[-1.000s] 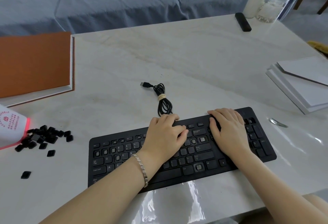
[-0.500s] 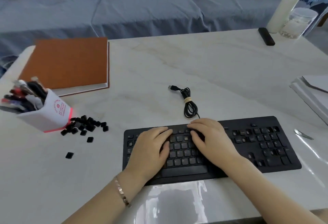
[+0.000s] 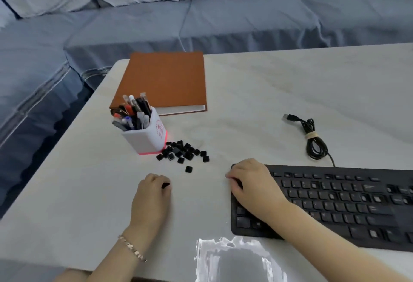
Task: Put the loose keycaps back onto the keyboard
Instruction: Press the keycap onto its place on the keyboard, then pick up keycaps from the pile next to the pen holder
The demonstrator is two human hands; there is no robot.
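The black keyboard [image 3: 335, 201] lies at the right, and several of its key sockets are bare. A pile of loose black keycaps [image 3: 183, 151] sits beside the pen holder, with one stray keycap [image 3: 188, 169] just in front of the pile. My left hand [image 3: 152, 196] is on the table left of the keyboard, its fingertips curled round a single black keycap [image 3: 165, 185]. My right hand [image 3: 252, 183] rests on the keyboard's left end, with its fingers bent over the upper left corner and the thumb at the left edge.
A white pen holder [image 3: 147, 136] full of pens stands behind the pile, and an orange notebook [image 3: 165, 80] lies behind that. The keyboard's coiled USB cable [image 3: 312, 140] lies behind the keyboard. The table's left edge [image 3: 67, 147] runs along a blue sofa [image 3: 201, 24].
The view has swung left. My left hand left the keyboard and took hold of the lone keycap on the table. My right hand slid along the keys to the keyboard's left end.
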